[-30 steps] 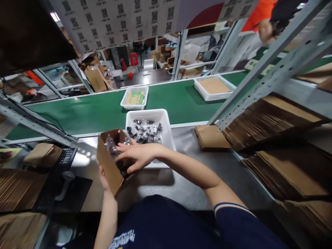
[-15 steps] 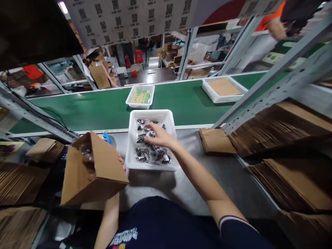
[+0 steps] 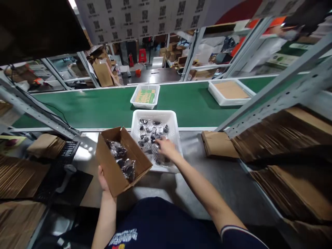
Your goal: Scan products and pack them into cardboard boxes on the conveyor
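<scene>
No words can be read. The sheet point(image 3: 145, 26) overhead carries rows of QR codes point(image 3: 162, 11) (their captions too small); the shirt point(image 3: 160, 224) has blurred white lettering point(image 3: 124, 237), the tray's point(image 3: 143, 105) card point(image 3: 145, 96) unclear green print.

The left hand point(image 3: 103, 181) holds a tilted, open cardboard box point(image 3: 108, 167) with clear bags point(image 3: 127, 168) inside. To its right, the right hand point(image 3: 167, 148) dips into a white basket point(image 3: 154, 114), fingers at bagged dark pieces point(image 3: 144, 138). Beyond the right hand, a smaller basket point(image 3: 142, 105) sits on a green conveyor point(image 3: 184, 100); folded cardboard point(image 3: 220, 143) lies to its right.
</scene>
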The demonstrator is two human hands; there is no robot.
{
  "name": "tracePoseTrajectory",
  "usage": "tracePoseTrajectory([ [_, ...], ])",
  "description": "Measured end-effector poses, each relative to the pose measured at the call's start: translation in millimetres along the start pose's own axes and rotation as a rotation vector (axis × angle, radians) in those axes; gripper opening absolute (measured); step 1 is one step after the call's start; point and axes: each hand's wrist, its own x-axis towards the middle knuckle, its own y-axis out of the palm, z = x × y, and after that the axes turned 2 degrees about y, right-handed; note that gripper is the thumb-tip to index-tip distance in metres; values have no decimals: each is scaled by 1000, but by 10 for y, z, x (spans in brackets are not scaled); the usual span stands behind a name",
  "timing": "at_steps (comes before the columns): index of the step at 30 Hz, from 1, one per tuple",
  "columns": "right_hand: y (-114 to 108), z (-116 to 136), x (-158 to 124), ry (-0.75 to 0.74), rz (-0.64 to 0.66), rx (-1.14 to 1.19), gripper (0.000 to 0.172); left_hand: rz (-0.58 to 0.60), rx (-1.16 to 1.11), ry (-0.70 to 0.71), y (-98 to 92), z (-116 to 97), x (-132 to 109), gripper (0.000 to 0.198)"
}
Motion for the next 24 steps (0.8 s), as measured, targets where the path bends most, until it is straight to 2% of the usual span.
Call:
tracePoseTrajectory([
  [3, -511, -61, -191, -127, -295, 324, 50, -131, 37, -30, 119, 3, -7, 45],
  [5, -728, 46, -348, -315, -481, 633, 48, -232, 83, 26, 232, 55, 26, 44],
  [6, -777, 146, -418, -405, -521, 775, 47, -268, 103, 58, 289, 95, 48, 43],
  [7, -785, 268, -474, -475, -512, 899, 46, -285, 118, 75, 339, 140, 72, 42],
  [9, -707, 531, -539, -552, -348, 1050, 50, -288, 130, 76, 403, 223, 115, 42],
  [12, -559, 797, -576, -590, 37, 967, 70, -339, 126, 43, 397, 292, 143, 43],
  [13, -556, 829, -601, -596, 123, 885, 77, -367, 125, 37, 380, 302, 139, 43],
  [15, -662, 829, -695, -623, 189, 700, 83, -370, 128, 15, 355, 321, 113, 42],
  [17, -882, 799, -842, -656, 150, 498, 82, -301, 141, 2, 374, 358, 83, 42],
  [20, -1217, 796, -1068, -683, 22, 231, 82, -201, 164, 12, 491, 455, 82, 48],
  [22, -1328, 817, -1155, -729, -87, 190, 93, -206, 161, 35, 589, 527, 119, 53],
  [24, -1345, 815, -1166, -819, -207, 270, 105, -207, 148, 25, 667, 589, 167, 57],
])
